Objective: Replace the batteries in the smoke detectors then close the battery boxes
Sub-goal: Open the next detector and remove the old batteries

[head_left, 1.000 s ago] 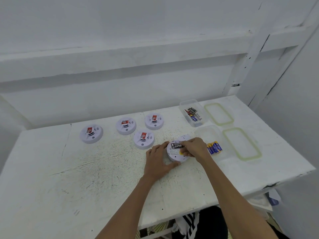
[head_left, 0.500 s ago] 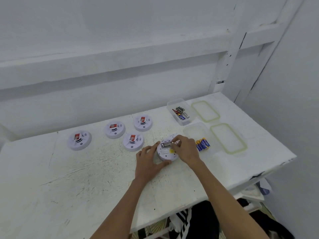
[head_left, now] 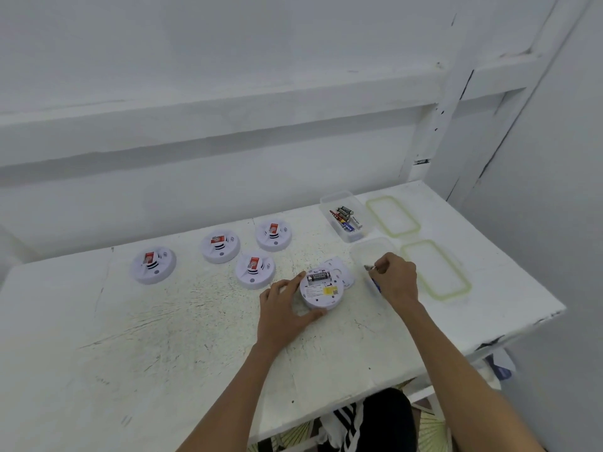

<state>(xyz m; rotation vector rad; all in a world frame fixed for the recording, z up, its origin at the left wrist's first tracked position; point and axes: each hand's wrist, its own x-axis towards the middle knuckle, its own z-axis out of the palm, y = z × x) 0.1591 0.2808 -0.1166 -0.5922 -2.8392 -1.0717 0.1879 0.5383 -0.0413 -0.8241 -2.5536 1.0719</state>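
An upturned smoke detector (head_left: 321, 289) is being steadied on the surface (head_left: 195, 337) by the left hand (head_left: 287, 313), fingers curved around its near-left rim. One battery (head_left: 318, 276) is sitting in the open compartment. A small battery (head_left: 370, 268) is being pinched in the right hand (head_left: 396, 280) over the near clear box (head_left: 359, 252). Judged light, rigid, smooth: the shell is best gripped at the rim, cells pinched mid-body. Four detectors (head_left: 255, 270) are waiting behind.
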